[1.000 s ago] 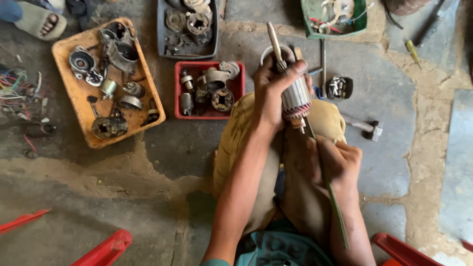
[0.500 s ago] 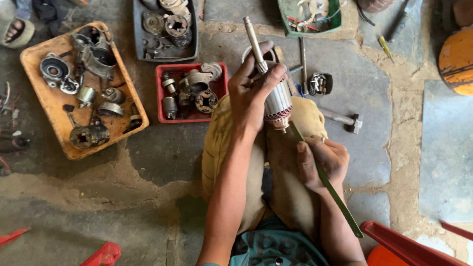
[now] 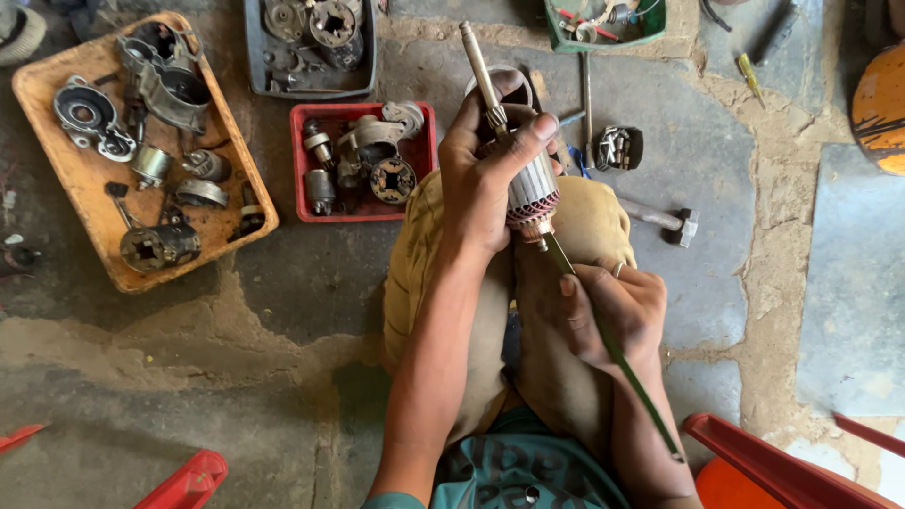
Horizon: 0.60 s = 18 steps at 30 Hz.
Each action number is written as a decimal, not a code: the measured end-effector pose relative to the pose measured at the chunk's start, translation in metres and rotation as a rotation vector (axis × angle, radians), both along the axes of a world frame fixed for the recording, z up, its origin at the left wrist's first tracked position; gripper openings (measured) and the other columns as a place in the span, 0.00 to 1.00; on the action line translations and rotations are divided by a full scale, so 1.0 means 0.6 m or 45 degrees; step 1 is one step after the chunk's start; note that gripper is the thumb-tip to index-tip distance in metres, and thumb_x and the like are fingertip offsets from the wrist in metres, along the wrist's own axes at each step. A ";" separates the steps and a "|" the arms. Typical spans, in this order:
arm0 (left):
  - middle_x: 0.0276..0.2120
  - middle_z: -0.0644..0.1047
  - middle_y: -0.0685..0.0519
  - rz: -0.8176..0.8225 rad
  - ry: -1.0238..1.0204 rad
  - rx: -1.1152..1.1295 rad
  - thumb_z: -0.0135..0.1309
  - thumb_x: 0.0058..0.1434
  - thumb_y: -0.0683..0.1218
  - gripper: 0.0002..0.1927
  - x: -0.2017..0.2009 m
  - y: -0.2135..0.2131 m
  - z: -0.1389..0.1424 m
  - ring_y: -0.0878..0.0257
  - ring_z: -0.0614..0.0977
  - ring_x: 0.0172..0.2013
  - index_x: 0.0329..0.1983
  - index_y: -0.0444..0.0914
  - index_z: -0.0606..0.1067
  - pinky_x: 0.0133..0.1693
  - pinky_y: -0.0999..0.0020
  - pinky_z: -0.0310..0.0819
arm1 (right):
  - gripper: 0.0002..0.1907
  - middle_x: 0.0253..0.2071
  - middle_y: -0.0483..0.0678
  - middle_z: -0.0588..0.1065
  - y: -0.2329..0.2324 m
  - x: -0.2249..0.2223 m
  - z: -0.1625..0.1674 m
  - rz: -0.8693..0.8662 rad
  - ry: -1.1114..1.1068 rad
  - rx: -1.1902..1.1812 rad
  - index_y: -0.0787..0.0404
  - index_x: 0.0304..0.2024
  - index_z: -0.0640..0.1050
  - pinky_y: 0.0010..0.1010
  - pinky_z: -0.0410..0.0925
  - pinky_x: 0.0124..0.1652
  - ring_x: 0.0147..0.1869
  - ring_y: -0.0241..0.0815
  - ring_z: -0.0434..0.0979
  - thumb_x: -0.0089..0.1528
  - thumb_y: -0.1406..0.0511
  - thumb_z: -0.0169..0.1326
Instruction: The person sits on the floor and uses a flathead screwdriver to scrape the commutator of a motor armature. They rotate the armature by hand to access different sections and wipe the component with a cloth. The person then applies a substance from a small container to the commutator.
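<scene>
In left grip [image 3: 485, 179]: armature [image 3: 530, 193].

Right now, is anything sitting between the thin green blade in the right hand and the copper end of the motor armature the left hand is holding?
Nothing visible. The left hand grips the armature above the knees, and the green blade in the right hand already meets its copper end, with no finger or part between them.

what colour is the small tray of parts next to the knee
Red: the small tray of metal parts sits on the floor beside the knee, seen best in the head view.
</scene>
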<state>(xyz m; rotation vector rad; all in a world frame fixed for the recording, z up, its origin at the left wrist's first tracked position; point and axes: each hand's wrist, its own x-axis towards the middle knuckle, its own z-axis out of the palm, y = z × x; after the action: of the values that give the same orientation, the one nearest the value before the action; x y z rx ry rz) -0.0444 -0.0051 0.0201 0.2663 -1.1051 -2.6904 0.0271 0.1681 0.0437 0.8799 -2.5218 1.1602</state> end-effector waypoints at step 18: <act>0.35 0.76 0.50 -0.039 0.075 0.159 0.60 0.59 0.38 0.23 -0.003 -0.005 -0.002 0.59 0.81 0.32 0.58 0.35 0.70 0.34 0.61 0.81 | 0.04 0.20 0.49 0.68 -0.033 0.002 0.032 0.013 0.096 0.137 0.68 0.34 0.77 0.38 0.61 0.26 0.22 0.46 0.67 0.58 0.77 0.58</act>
<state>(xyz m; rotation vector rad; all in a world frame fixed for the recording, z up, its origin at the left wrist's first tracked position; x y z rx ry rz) -0.0460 -0.0084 0.0187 0.1910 -0.9339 -2.7799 0.0285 0.1484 0.0629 0.9453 -2.5413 0.9823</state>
